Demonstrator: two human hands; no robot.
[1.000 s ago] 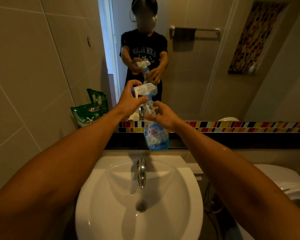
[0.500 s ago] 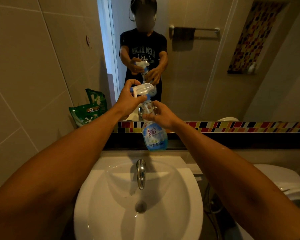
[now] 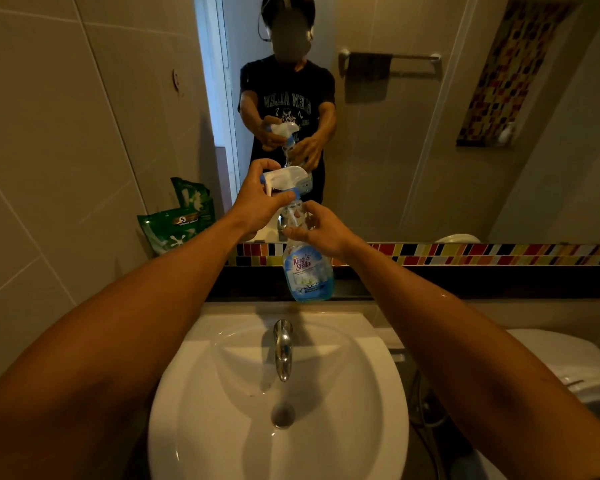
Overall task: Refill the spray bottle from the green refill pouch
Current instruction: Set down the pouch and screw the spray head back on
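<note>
A clear spray bottle (image 3: 307,271) with a blue "King's Stella" label stands upright on the dark ledge behind the sink. My right hand (image 3: 321,228) grips its neck. My left hand (image 3: 260,202) is closed around the white and blue trigger head (image 3: 288,180) on top of the bottle. The green refill pouch (image 3: 174,228) leans against the tiled wall at the left end of the ledge, well left of both hands. Whether the trigger head is loose from the neck cannot be told.
A white sink (image 3: 371,393) with a chrome tap (image 3: 283,348) lies directly below the bottle. A mirror (image 3: 413,150) fills the wall ahead above a coloured mosaic strip (image 3: 465,254). A white toilet (image 3: 568,358) stands at the right.
My left hand has turned slightly on the trigger head, its fingers wrapping further over the top. The bottle and my right hand stay in place.
</note>
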